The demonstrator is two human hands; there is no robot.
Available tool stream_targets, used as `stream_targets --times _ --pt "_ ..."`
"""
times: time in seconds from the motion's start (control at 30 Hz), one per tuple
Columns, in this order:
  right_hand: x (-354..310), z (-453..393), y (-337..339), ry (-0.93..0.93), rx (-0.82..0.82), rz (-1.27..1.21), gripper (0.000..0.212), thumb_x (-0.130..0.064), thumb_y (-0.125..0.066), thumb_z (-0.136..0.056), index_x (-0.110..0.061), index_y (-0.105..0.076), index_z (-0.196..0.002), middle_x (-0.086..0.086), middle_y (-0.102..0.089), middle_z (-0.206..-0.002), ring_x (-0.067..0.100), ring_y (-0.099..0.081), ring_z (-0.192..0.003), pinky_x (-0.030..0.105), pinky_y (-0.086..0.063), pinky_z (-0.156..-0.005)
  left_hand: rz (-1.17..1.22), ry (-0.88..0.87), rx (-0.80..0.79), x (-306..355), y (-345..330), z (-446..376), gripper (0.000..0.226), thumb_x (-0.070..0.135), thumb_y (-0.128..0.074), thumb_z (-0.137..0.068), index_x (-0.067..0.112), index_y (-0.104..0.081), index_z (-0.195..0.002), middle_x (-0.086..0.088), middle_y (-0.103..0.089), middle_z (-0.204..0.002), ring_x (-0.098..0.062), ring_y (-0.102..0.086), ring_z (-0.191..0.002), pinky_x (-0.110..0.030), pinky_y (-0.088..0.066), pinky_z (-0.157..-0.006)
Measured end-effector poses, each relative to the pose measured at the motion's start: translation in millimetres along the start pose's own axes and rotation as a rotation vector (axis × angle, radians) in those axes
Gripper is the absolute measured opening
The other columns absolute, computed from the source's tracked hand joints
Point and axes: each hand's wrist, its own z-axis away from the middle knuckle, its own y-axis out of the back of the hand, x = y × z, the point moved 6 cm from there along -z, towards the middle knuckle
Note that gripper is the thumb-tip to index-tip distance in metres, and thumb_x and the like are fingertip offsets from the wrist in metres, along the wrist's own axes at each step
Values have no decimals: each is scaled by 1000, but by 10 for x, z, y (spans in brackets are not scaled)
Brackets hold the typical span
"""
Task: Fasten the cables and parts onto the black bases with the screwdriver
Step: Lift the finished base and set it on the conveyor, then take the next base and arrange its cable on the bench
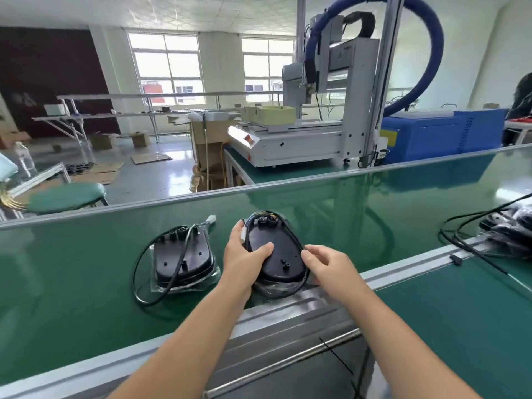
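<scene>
Two black bases lie on the green belt point(86, 298). The nearer base point(280, 254) sits in the middle on clear plastic wrap, with a black cable looped round its rim. My left hand point(244, 251) grips its left edge, thumb on top, with a white connector point(244, 236) against the fingers. My right hand point(325, 263) pinches the cable at the base's right edge. The second base point(181, 257) lies to the left with its own cable point(138, 272) and white plug point(211, 219). No screwdriver is in view.
A pile of black parts and cables point(506, 228) lies at the right on the belt. An aluminium rail point(403, 269) runs along the belt's near side. Beyond the belt stand a white gantry machine point(302, 139), a blue unit point(443, 133) and a green stool point(66, 197).
</scene>
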Motion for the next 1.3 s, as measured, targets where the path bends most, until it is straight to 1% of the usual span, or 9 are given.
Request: stream_targets --times 0.13,0.2,0.3,0.47,0.7,0.9,1.1,1.2,1.3 --pt "-114 -111 -394 -9 -51 -33 45 -22 -59 -97 -7 -51 -138 -6 -61 -117 1 -56 -102 14 -44 -87 -167 -53 63 15 257 -217 83 21 -74 -82 25 -27 -151 6 -38 -150 -1 -36 -118 -22 -35 -96" --pt "-148 -199 -518 16 -46 -7 34 -14 -59 -95 -6 -59 -128 -12 -66 -104 1 -62 -93 20 -50 -88 -215 -59 84 -3 331 -325 79 22 -71 -85 24 -27 -150 3 -36 -151 -3 -35 -119 -25 -34 -99" --pt "-139 -325 -605 19 -1 17 22 -12 -58 -93 -4 -67 -112 4 -73 -102 20 -67 -99 41 -52 -94 -231 -46 111 -19 366 -436 70 25 -64 -90 23 -28 -149 0 -37 -152 -15 -39 -134 -36 -34 -111" --pt "-92 -464 -639 -19 86 29 32 -14 -61 -94 0 -64 -122 8 -70 -115 21 -64 -110 37 -48 -101 -297 -11 134 -26 345 -491 61 23 -51 -97 14 -24 -151 -7 -35 -153 -23 -37 -138 -30 -31 -104" --pt "-150 -458 -722 -39 58 182 30 -23 -54 -96 -4 -66 -115 9 -70 -114 27 -62 -111 31 -47 -91 -772 -113 159 181 335 -386 59 10 -44 -99 -11 -17 -146 -26 -17 -155 -37 -20 -143 -40 -21 -117" --pt "-201 -406 -666 -66 32 205 42 -23 -51 -98 12 -53 -122 27 -59 -126 39 -52 -120 45 -42 -101 -1272 -397 202 310 139 -267 47 14 -40 -98 7 -40 -144 -18 -32 -154 -39 -5 -148 -47 0 -119" --pt "-141 -248 -168 -15 109 190 37 -20 -53 -98 -7 -59 -132 5 -62 -133 15 -54 -124 12 -34 -92 -1049 -560 8 401 -411 -107 33 13 -48 -96 14 -63 -125 -10 -57 -135 -33 -30 -142 -42 -14 -119" --pt "-40 -38 320 -20 218 168 31 -18 -54 -96 -10 -65 -124 0 -67 -123 9 -59 -109 14 -39 -87 -877 -620 -155 422 -955 63 30 13 -52 -95 17 -67 -120 -3 -61 -128 -26 -38 -136 -32 -23 -114" --pt "139 317 933 -58 327 184 26 -20 -55 -94 -17 -70 -116 -7 -72 -110 5 -63 -100 19 -46 -87 -745 -650 -323 440 -1588 292 25 19 -55 -93 22 -71 -112 4 -65 -117 -19 -50 -120 -20 -32 -93"
